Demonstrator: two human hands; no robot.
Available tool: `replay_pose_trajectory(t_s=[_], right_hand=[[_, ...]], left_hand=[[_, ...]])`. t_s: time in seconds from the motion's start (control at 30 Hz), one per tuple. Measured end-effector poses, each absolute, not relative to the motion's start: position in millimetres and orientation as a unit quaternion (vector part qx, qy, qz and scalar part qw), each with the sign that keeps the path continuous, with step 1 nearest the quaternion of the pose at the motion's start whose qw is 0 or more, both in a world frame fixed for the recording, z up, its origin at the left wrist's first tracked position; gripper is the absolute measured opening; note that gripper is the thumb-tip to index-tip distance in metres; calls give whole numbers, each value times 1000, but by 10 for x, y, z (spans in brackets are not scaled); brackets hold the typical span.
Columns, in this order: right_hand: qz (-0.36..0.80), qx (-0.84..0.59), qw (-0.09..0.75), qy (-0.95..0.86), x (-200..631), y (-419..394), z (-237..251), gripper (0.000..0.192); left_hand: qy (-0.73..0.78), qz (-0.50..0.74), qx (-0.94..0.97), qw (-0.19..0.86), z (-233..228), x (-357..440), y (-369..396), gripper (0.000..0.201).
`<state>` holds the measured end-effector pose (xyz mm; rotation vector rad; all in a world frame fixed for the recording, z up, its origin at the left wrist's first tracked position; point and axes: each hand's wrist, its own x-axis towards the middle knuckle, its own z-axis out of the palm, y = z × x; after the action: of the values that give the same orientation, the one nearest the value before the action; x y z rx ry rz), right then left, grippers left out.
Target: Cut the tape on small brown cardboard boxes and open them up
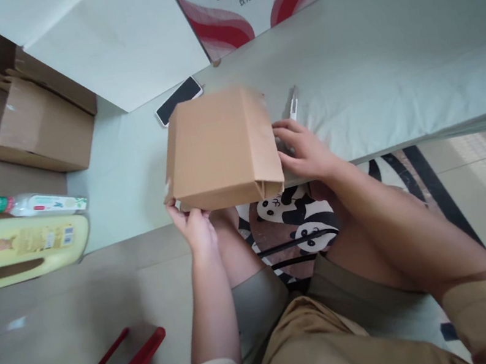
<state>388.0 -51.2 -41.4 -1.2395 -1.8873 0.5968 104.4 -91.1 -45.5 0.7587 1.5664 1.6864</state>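
Head view: a seated person steadies a cardboard box (221, 148) at the table (390, 58) edge, left hand (194, 224) gripping its near corner, right hand (305, 150) spread open against its side; firmer grip seems needed.

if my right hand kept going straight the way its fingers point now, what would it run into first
The right hand points left, fingertips already at the right side of the brown cardboard box. It would press into that box wall first; the small white tool lies off that line.
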Motion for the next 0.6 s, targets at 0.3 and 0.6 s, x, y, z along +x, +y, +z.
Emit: replay_pose_trajectory(t_s=[0.3,0.6], right_hand=[[357,-347,438,-749,3819,-534,-307,99],[342,-402,388,-756,3791,-533,-318,64]], left_hand=[[611,601,360,369,-587,1113,-906,46],[630,536,462,320,-620,1057,-847,18]])
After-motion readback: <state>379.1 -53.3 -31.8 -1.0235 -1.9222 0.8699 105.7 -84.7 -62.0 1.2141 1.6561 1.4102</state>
